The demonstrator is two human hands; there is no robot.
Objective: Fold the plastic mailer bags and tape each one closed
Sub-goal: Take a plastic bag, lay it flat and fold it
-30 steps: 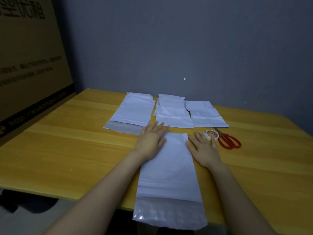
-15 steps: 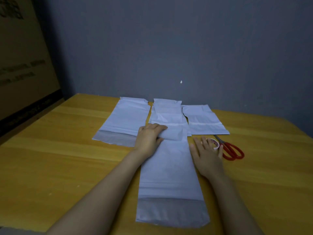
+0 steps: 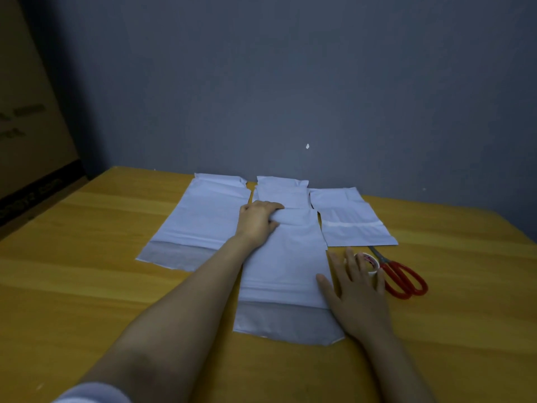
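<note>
A white mailer bag (image 3: 286,266) lies lengthwise on the yellow table (image 3: 87,286), its far end overlapping one of three other bags (image 3: 203,219) laid side by side nearer the wall. The left hand (image 3: 257,221) curls over the bag's far left corner, fingers bent around the plastic edge. The right hand (image 3: 356,289) rests flat and spread — thumb on the bag's right edge, fingertips touching a tape roll (image 3: 368,261) beside red-handled scissors (image 3: 402,276).
</note>
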